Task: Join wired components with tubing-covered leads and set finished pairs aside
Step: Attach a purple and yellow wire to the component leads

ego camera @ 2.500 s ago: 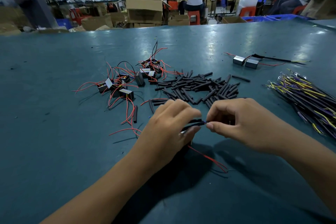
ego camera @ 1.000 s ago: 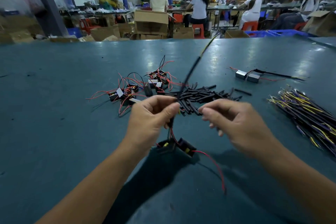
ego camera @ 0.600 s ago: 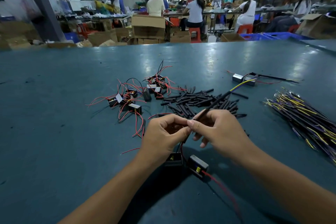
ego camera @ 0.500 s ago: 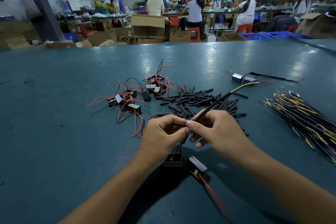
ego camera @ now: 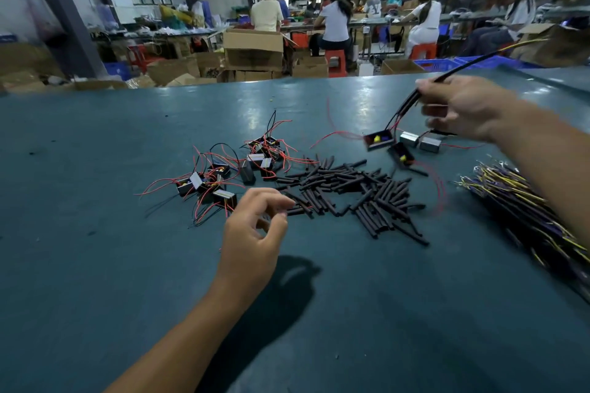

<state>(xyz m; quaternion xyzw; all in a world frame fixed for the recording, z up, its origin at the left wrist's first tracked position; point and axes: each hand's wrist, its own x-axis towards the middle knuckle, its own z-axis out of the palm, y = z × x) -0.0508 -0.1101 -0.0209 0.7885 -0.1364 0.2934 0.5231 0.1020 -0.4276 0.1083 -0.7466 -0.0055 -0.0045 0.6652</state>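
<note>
Head view: right hand (ego camera: 459, 105) at two o'clock pinches the tubing-covered lead (ego camera: 463, 68), its joined components (ego camera: 388, 147) dangling over the table (ego camera: 95, 265); left hand (ego camera: 252, 233), loosely curled, holds nothing beside the tubing pile (ego camera: 351, 195).

Teal table (ego camera: 95, 265) smooth, slightly glossy; on it matt black tubing pieces (ego camera: 351, 188), and beyond it brown cardboard boxes (ego camera: 252, 48).

The right hand (ego camera: 463, 107) pinches a black lead (ego camera: 472, 62), two little boxes (ego camera: 388, 147) dangling above the bench (ego camera: 95, 265). The left hand (ego camera: 252, 233) holds nothing.
</note>
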